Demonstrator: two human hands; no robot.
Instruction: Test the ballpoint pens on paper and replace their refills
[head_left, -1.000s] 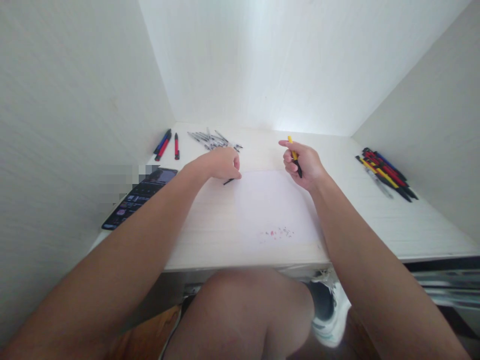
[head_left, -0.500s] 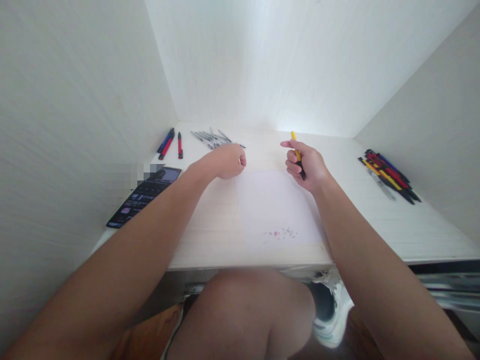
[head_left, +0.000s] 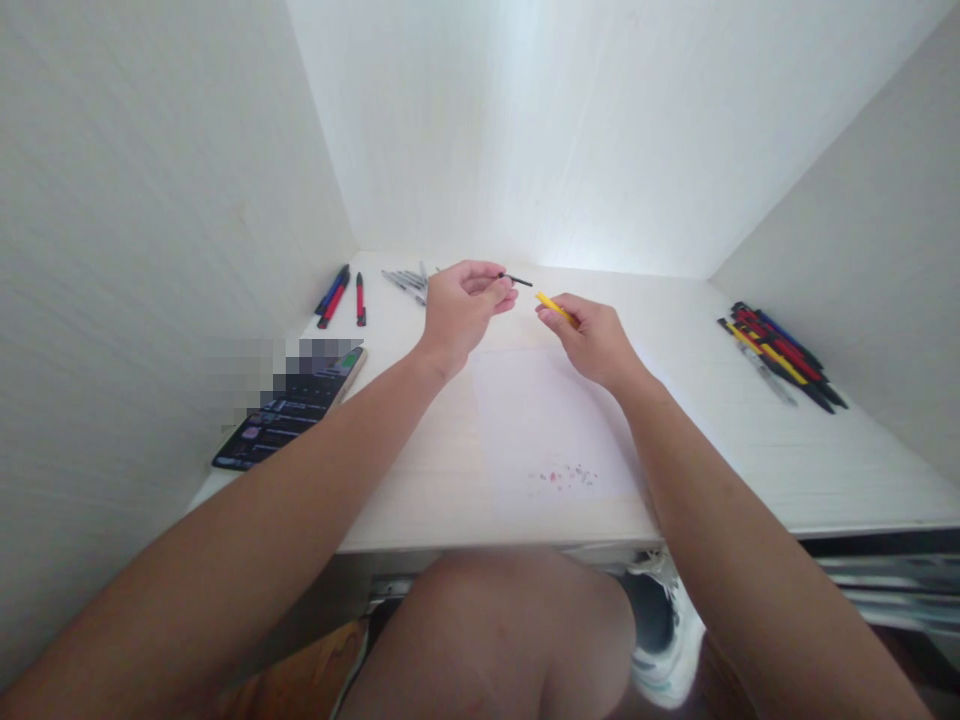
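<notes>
Pinched in my left hand [head_left: 466, 312] is a thin pen refill [head_left: 519, 281], its dark end sticking out to the right. The fingers of my right hand [head_left: 592, 338] are wrapped round a yellow pen barrel [head_left: 555, 307], which tilts up to the left. The refill's end and the barrel's open-looking end are close together but apart, above the far edge of a white sheet of paper [head_left: 540, 410]. Behind my left hand lies a loose pile of clear and grey refills [head_left: 405, 285], partly hidden by it.
To the right is a heap of red, yellow, blue and black pens [head_left: 784, 355]. A red pen [head_left: 361, 300] lies far left, beside a blue and red pair [head_left: 334, 297]. A phone [head_left: 300, 410] leans by the left wall. White walls enclose the desk on three sides.
My left hand has lifted from the refill pile, bringing up a refill. My right hand has moved left and turned the yellow barrel from upright to point toward the refill.
</notes>
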